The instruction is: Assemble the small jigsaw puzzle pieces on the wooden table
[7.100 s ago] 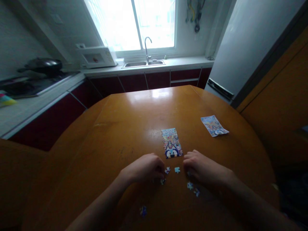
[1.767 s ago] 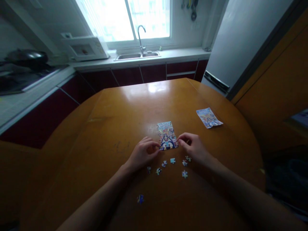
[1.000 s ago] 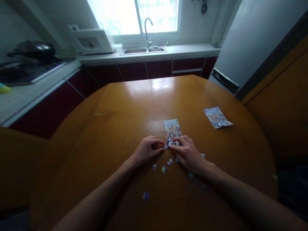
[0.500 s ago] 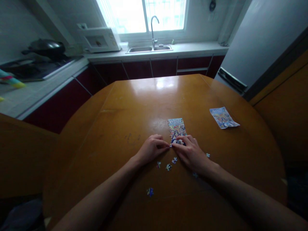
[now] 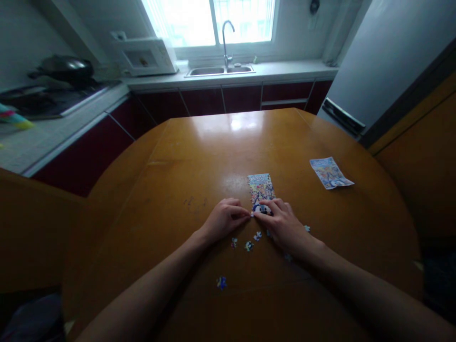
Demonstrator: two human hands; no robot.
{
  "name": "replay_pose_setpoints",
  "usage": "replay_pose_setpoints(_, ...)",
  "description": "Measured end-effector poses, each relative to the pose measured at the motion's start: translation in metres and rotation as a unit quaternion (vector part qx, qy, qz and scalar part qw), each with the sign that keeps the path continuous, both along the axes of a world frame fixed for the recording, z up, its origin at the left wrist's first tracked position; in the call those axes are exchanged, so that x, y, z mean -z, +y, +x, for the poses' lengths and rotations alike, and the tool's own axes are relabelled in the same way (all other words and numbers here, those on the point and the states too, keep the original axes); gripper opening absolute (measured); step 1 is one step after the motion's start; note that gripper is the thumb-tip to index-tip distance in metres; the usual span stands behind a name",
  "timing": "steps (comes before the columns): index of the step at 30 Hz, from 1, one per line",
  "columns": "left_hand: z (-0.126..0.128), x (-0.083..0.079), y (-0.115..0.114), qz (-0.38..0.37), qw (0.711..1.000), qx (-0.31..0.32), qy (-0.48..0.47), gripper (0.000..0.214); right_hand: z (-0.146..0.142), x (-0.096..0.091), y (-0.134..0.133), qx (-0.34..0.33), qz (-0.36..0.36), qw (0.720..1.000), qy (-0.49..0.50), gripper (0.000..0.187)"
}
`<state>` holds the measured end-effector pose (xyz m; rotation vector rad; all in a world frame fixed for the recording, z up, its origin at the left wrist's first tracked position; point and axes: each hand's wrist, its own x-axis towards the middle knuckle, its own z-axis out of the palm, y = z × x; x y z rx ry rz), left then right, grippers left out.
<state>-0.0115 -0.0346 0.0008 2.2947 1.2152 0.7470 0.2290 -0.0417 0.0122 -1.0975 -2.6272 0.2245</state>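
Touching puzzle (image 5: 262, 187): L hand (image 5: 225, 218) (fingers together), R hand (image 5: 284, 222) (apart); 2-bowl sink (image 5: 225, 71) in bkgd.

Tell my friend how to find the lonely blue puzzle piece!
Find the big brown table, then the two forearms reaching over it. Between them, lowest in the picture, lies the partly blue piece. It sits alone, away from the other loose pieces.

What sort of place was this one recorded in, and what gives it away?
It looks like a kitchen, probably in a home: a double sink set in the counter under the window, a dark pan on the stovetop, and what appears to be a microwave.
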Motion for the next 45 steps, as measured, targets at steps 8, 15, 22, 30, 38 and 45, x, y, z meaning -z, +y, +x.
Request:
replay_pose_setpoints(8, 0.001, 0.001, 0.0, 0.007, 1.0, -0.004, 0.001, 0.016, 0.004, -0.004, 0.003, 0.036, -0.003, 0.999, 0.015, 0.037)
replay_pose_setpoints(15, 0.0, 0.002, 0.001, 0.01, 1.0, -0.006, 0.004, 0.016, 0.006, -0.005, 0.005, 0.03, -0.011, 0.999, 0.017, 0.036)
replay_pose_setpoints(22, 0.002, 0.0, 0.0, 0.012, 1.0, 0.002, 0.023, 0.016, 0.005, -0.007, 0.005, 0.033, -0.018, 0.999, 0.014, 0.034)
replay_pose_setpoints(30, 0.003, 0.001, -0.001, 0.025, 0.999, 0.004, 0.032, 0.015, 0.006, -0.006, 0.005, 0.031, -0.011, 0.999, 0.019, 0.03)
replay_pose_setpoints(38, 0.001, 0.0, -0.001, 0.052, 0.995, 0.02, 0.081, 0.019, 0.006, -0.008, 0.005, 0.033, -0.011, 0.999, 0.007, 0.032)
replay_pose_setpoints(45, 0.008, -0.012, -0.005, 0.074, 0.991, 0.029, 0.107, 0.018, 0.005, -0.006, 0.004, 0.036, -0.022, 0.999, 0.014, 0.034)
